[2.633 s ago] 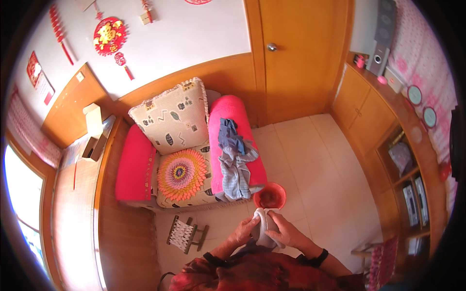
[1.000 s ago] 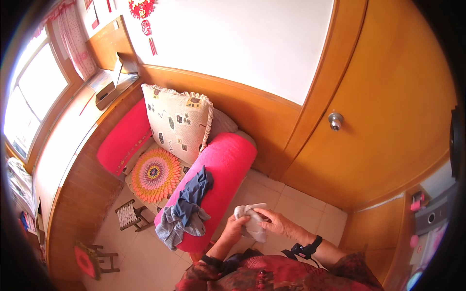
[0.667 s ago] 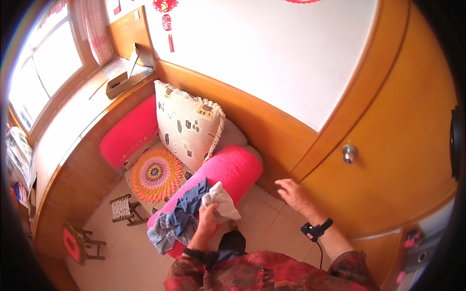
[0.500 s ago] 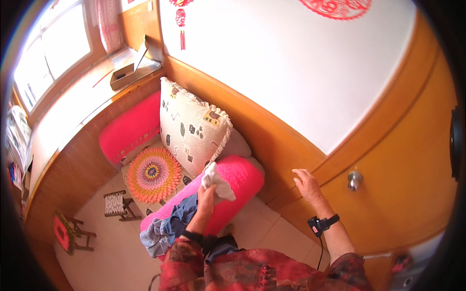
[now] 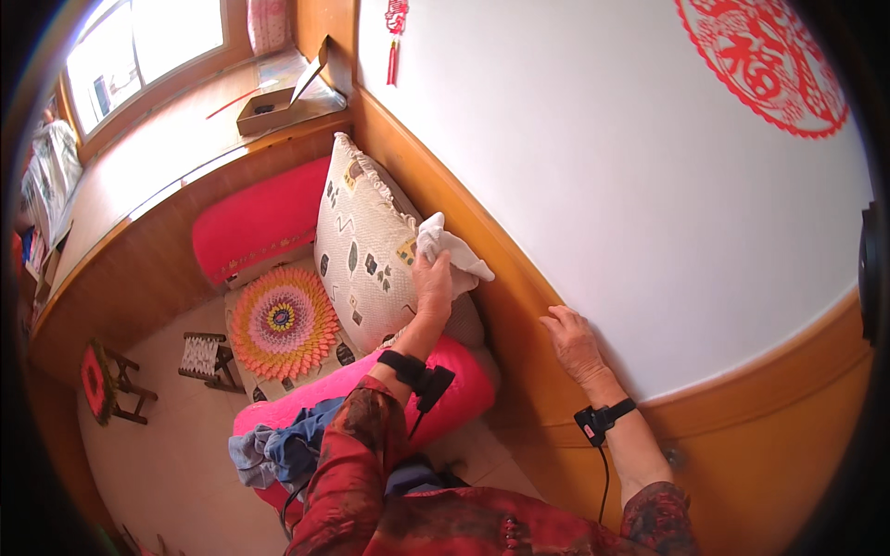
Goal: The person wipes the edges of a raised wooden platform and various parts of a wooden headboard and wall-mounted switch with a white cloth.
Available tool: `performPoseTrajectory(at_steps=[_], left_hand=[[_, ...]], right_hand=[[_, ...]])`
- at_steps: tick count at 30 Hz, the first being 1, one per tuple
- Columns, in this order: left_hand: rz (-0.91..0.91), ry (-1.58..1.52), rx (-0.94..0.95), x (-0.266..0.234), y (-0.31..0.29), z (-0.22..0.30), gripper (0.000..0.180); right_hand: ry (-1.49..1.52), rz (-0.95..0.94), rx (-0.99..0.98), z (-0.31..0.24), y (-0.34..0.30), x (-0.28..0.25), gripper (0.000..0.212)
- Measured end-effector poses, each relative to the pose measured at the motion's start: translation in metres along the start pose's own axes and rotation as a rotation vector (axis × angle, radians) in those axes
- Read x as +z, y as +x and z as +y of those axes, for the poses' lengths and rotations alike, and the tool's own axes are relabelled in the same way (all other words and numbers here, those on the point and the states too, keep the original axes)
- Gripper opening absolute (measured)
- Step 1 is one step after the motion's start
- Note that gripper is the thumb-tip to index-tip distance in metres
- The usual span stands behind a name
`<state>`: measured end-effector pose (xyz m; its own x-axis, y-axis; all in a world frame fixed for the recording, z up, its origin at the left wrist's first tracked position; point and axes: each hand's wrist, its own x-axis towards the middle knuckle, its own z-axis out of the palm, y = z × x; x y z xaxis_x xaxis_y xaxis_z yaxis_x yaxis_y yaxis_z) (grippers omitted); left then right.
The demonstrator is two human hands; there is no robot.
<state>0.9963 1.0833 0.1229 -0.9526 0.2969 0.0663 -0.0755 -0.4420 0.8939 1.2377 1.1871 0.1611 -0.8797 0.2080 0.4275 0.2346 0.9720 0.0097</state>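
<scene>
A crumpled white cloth (image 5: 471, 261) is gripped in my left hand (image 5: 433, 287), which reaches out over the sofa. The cloth hangs beside the upper corner of a cream patterned cushion (image 5: 357, 269) and close to the wooden wall panelling (image 5: 514, 287). My right hand (image 5: 577, 347) holds nothing; its fingers are slightly bent and apart. It is at the panelling's upper edge, where the white wall begins, though whether it touches is hard to tell. Both wrists carry black straps with small devices.
Below my left arm lies a pink sofa arm (image 5: 473, 375) with blue clothing (image 5: 301, 440) on it. A round crocheted mat (image 5: 278, 320) covers the seat. Two small stools (image 5: 209, 360) stand on the tiled floor. An open box (image 5: 264, 111) sits on the window ledge.
My left hand has moved forward and right with the white cloth, from the sofa arm toward the panelling. The right hand has come close to the panel edge. The view has shifted too.
</scene>
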Motion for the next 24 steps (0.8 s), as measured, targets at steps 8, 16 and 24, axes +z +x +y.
performPoseTrajectory(at_steps=[8, 16, 24], left_hand=[[0.154, 0.211, 0.056, 0.019, 0.101, -0.017, 0.031], [0.350, 0.393, 0.001, 0.034, 0.240, -0.045, 0.038], [0.317, 0.437, -0.041, 0.017, 0.377, -0.113, 0.045]], right_hand=[[-0.024, 0.001, -0.268, 0.006, 0.069, 0.021, 0.024], [0.008, -0.247, -0.351, 0.024, 0.104, 0.034, 0.027], [-0.113, -0.433, -0.351, 0.012, 0.114, 0.024, 0.026]])
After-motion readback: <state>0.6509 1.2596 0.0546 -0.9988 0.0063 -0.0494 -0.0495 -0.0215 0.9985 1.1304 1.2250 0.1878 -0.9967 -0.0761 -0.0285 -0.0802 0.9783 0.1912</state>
